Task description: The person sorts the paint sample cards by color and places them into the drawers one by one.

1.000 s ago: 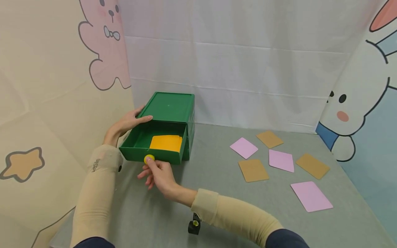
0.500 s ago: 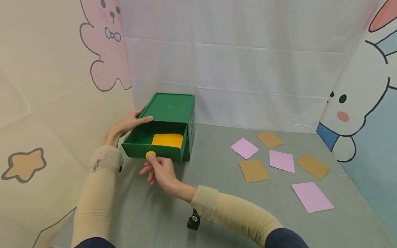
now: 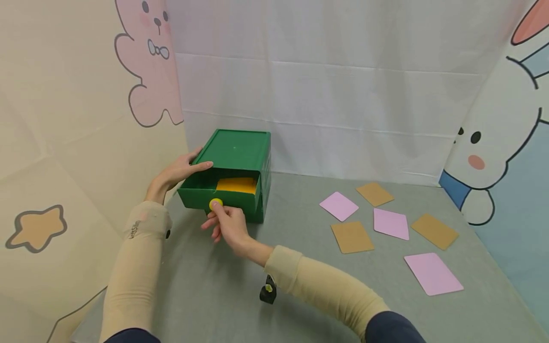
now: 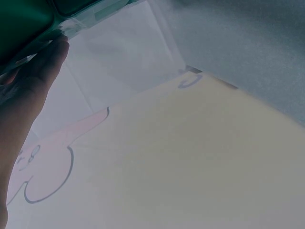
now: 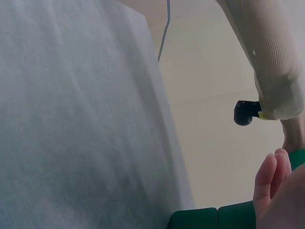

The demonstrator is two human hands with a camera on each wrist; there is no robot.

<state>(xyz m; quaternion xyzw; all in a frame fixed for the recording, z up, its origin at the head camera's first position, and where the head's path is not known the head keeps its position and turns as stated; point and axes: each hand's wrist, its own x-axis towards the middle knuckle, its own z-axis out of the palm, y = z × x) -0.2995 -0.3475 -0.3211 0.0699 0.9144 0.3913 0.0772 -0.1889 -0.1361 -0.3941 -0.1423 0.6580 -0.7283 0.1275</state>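
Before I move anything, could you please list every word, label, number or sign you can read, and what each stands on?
"LetsSlim", small and sideways on the left sleeve; slightly blurred, so the spelling is uncertain.
No other writing can be read, including on the green drawer unit and the cards.

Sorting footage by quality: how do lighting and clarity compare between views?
Head: bright, pink cards crisp, soft shadow below the right hand; left wrist: hazy, washed out, left hand dark; right wrist: bluish cast, soft darker bands across the table.
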